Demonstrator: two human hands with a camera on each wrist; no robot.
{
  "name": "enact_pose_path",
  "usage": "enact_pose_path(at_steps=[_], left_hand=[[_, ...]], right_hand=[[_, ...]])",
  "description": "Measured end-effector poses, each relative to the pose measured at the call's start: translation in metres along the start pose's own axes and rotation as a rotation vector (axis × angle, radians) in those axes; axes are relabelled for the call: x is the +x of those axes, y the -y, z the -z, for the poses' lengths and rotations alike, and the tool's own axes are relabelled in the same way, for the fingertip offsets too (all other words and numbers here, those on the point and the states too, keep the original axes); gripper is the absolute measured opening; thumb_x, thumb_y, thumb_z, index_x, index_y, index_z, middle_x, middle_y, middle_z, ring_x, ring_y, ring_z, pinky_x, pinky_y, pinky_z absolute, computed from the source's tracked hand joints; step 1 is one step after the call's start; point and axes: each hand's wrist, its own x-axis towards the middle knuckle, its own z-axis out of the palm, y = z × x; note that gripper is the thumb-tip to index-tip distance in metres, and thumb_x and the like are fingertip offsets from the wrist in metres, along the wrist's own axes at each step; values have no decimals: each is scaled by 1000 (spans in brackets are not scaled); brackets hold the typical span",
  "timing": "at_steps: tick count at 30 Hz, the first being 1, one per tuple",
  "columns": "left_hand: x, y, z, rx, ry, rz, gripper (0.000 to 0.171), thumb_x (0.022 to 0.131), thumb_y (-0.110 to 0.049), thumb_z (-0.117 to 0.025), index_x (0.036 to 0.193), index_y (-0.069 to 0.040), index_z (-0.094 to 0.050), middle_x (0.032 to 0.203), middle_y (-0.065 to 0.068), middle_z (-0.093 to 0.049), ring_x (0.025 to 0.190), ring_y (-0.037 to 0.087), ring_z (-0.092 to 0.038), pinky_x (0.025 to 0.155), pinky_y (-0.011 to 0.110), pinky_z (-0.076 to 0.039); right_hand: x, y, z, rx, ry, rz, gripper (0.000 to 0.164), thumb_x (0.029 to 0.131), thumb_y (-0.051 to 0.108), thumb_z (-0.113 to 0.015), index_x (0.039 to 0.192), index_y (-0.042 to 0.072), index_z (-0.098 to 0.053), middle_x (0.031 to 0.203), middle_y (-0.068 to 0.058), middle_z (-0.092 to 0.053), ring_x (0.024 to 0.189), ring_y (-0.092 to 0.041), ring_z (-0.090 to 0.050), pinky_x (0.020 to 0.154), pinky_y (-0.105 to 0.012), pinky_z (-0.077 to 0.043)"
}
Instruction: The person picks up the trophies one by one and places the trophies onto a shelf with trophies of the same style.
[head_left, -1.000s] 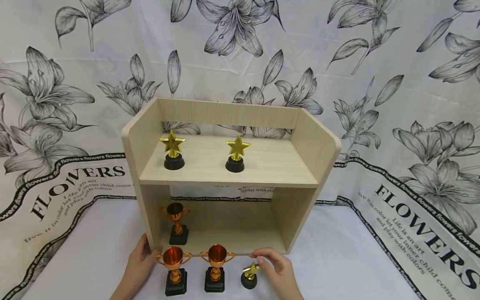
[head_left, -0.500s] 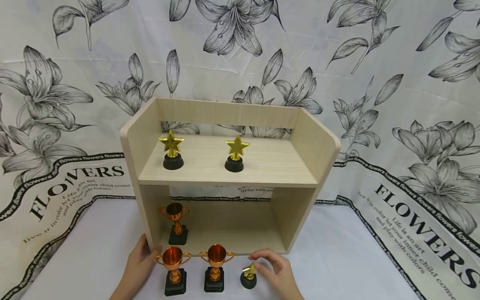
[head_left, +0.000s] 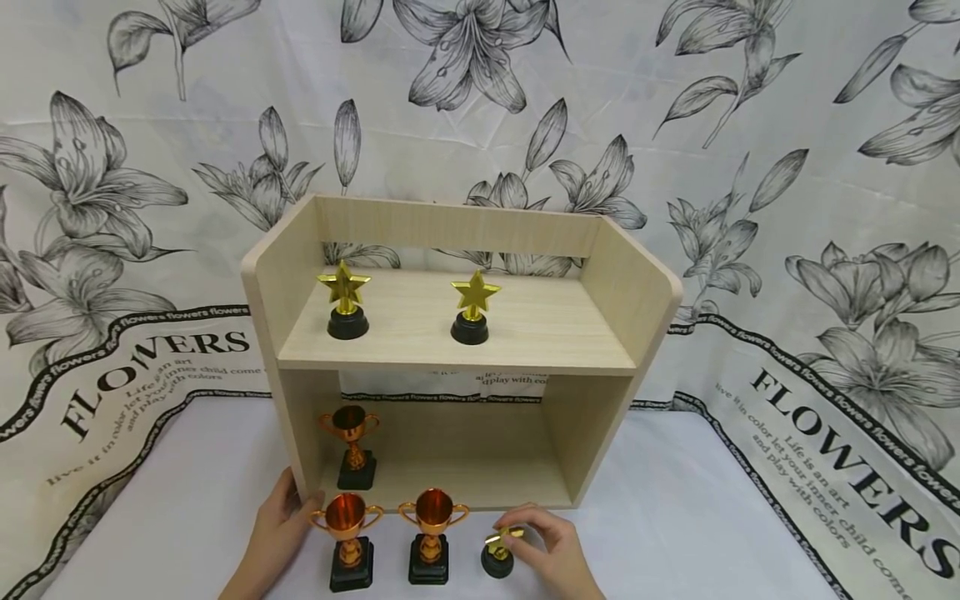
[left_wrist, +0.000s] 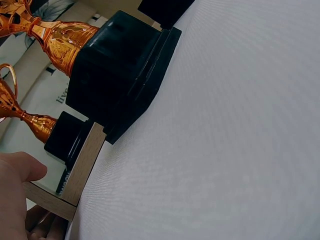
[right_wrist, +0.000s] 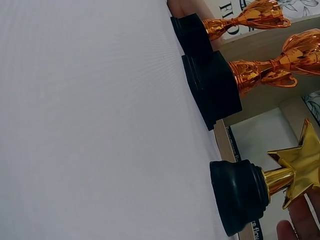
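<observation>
At the front right of the shelf, my right hand (head_left: 553, 550) pinches the gold star of a small star trophy (head_left: 497, 562) between thumb and fingers. Its round black base stands on the white cloth. In the right wrist view, fingertips (right_wrist: 301, 220) show behind the star trophy (right_wrist: 240, 195); the thumb is out of sight. My left hand (head_left: 273, 529) grips the lower front edge of the wooden shelf's (head_left: 457, 367) left side panel, thumb (left_wrist: 27, 167) inside and fingers outside. Two bronze cup trophies, one on the left (head_left: 351, 562) and one in the middle (head_left: 430, 558), stand between my hands.
On the upper shelf board stand two gold star trophies, one left (head_left: 348, 323) and one near the middle (head_left: 470, 327). Another cup trophy (head_left: 357, 468) stands at the left of the lower compartment. A flower-printed cloth (head_left: 720, 208) hangs behind the shelf.
My right hand has moved slightly left, and its thumb and fingers have closed on the star. The left hand, the shelf and the other trophies stay put.
</observation>
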Motion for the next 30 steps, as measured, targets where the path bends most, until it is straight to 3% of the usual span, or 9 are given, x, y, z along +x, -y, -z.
enact_pose_path(at_steps=[12, 19, 30], left_hand=[[1, -2, 1, -1, 8, 9, 57, 94, -23, -57, 141, -4, -32, 136, 27, -43, 119, 45, -48, 96, 59, -39], [0, -1, 0, 3, 2, -6, 56, 94, -23, -57, 141, -4, -32, 135, 27, -44, 118, 45, -49, 95, 58, -40], [0, 1, -1, -4, -1, -18, 55, 93, -22, -57, 140, -5, -34, 134, 26, -46, 116, 43, -50, 95, 57, -41]], right_hand=[[-4, -6, -3, 21, -31, -68, 17, 83, -6, -64, 99, -1, -64, 95, -17, -67, 91, -20, -64, 84, -30, -51], [-3, -5, -3, -9, -17, 13, 19, 82, -9, -63, 100, -3, -64, 94, -17, -66, 91, -22, -63, 85, -30, -51], [-3, -3, -1, -14, -14, 1, 19, 83, -8, -63, 101, -1, -65, 95, -16, -66, 92, -20, -63, 85, -29, -50]])
